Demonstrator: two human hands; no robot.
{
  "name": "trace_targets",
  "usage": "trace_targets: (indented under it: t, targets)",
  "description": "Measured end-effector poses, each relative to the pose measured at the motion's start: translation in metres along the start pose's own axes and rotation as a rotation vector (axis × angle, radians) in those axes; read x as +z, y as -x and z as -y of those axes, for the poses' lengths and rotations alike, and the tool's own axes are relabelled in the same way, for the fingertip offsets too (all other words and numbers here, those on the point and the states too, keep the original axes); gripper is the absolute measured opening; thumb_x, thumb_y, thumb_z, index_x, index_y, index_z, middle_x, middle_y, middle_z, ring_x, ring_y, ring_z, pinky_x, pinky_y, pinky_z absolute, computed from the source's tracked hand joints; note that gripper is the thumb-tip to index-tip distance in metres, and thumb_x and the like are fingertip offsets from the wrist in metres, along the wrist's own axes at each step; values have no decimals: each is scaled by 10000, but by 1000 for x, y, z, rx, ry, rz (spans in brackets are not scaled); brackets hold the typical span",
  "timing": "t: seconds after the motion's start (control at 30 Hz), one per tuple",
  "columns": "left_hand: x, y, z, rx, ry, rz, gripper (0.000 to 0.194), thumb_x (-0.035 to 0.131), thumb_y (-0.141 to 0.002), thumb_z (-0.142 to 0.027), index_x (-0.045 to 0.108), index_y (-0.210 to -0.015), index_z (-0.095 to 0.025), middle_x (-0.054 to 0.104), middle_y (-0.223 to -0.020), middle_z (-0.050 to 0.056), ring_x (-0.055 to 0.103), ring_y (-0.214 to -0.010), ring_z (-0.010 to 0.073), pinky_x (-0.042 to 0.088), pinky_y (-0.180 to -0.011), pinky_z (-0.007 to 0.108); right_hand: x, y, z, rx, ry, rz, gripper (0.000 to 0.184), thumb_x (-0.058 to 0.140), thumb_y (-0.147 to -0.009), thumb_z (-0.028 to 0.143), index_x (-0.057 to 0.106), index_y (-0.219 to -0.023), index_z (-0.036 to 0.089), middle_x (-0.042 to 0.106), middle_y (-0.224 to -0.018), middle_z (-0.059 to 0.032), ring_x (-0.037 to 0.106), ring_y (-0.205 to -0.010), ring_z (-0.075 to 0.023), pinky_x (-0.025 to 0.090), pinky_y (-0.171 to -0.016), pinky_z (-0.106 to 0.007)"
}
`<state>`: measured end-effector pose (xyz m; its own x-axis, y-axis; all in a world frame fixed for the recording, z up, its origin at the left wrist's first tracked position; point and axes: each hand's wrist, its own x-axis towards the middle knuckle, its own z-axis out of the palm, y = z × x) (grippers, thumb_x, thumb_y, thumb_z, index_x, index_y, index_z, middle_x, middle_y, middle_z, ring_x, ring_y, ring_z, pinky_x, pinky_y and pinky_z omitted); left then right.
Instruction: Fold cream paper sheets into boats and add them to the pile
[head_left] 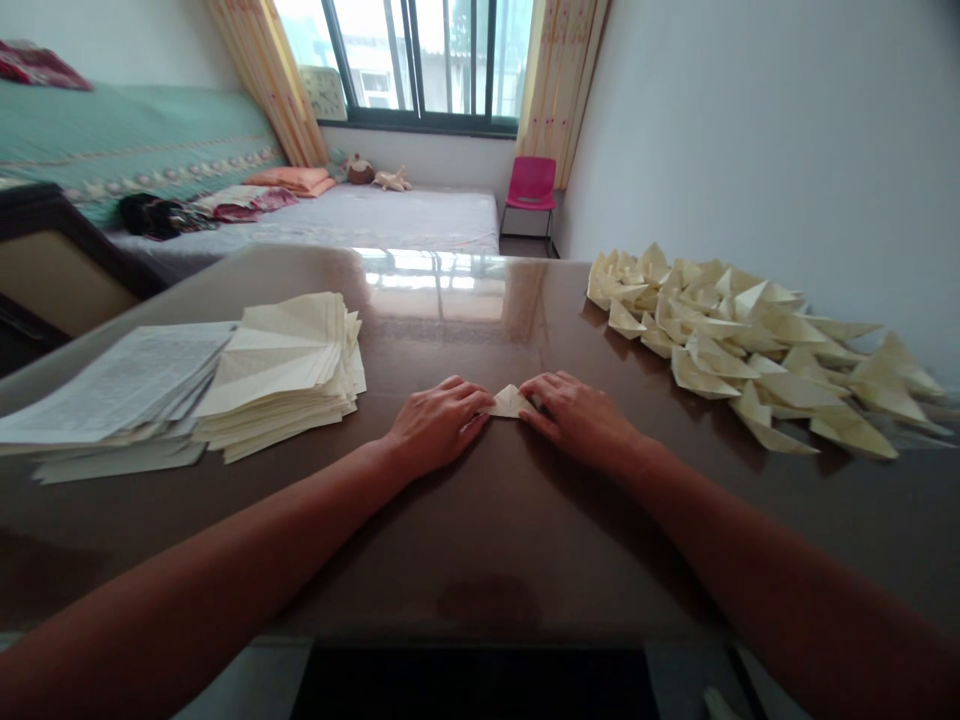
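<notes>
Between my hands, on the brown tabletop, lies a small folded piece of cream paper (509,402) with its peak pointing away from me. My left hand (442,422) closes its fingers on the left corner of the folded paper. On the opposite corner, the fingers and thumb of my right hand (577,415) are pressed together. Part of each corner is hidden under the fingers. To the right lies a heap of folded paper boats (739,335). A stack of creased cream sheets (281,365) is at the left, beyond my left forearm.
The glossy brown table (465,540) has its near edge just before me. Beside the cream stack is a pile of printed sheets (127,385). Behind the table stand a bed (405,218) and a pink chair (532,185). A white wall (787,130) runs along the right.
</notes>
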<state>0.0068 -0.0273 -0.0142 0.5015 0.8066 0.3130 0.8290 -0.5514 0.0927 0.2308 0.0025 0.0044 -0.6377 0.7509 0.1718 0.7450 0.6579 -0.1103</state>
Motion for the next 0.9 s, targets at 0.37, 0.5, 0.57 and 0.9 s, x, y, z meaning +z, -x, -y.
trace_targets:
  t: [0.37, 0.5, 0.57, 0.9]
  targets:
    - [-4, 2, 1, 37, 107, -31, 157, 452, -935, -333, 552, -966, -216, 658, -933, 2, 593, -879, 154, 446, -698, 246, 3, 2, -1, -64, -244, -51, 44, 595, -838, 231, 614, -877, 237, 603, -1095, -29, 533, -1020, -184, 426, -837, -285]
    - [-5, 0, -1, -28, 127, -105, 164, 432, -946, -316, 553, -985, -212, 661, -904, 4, 599, -822, 140, 435, -682, 234, 3, 1, -1, -82, -264, -34, 53, 593, -826, 215, 624, -867, 228, 634, -1037, -30, 535, -995, -192, 422, -829, -295]
    - [-4, -1, 0, -65, 147, -152, 165, 427, -947, -298, 556, -995, -207, 660, -920, 13, 599, -809, 135, 443, -701, 236, 3, -1, -3, -38, -312, -48, 52, 567, -838, 218, 617, -845, 209, 648, -910, -28, 552, -897, -182, 423, -776, -290]
    - [3, -4, 4, -188, 451, -160, 296, 450, -919, -291, 468, -1203, -206, 639, -923, 5, 590, -693, 110, 480, -653, 227, 13, -11, -12, 160, -801, 20, 165, 456, -895, 314, 515, -806, 188, 576, -682, 18, 521, -638, -128, 402, -612, -251]
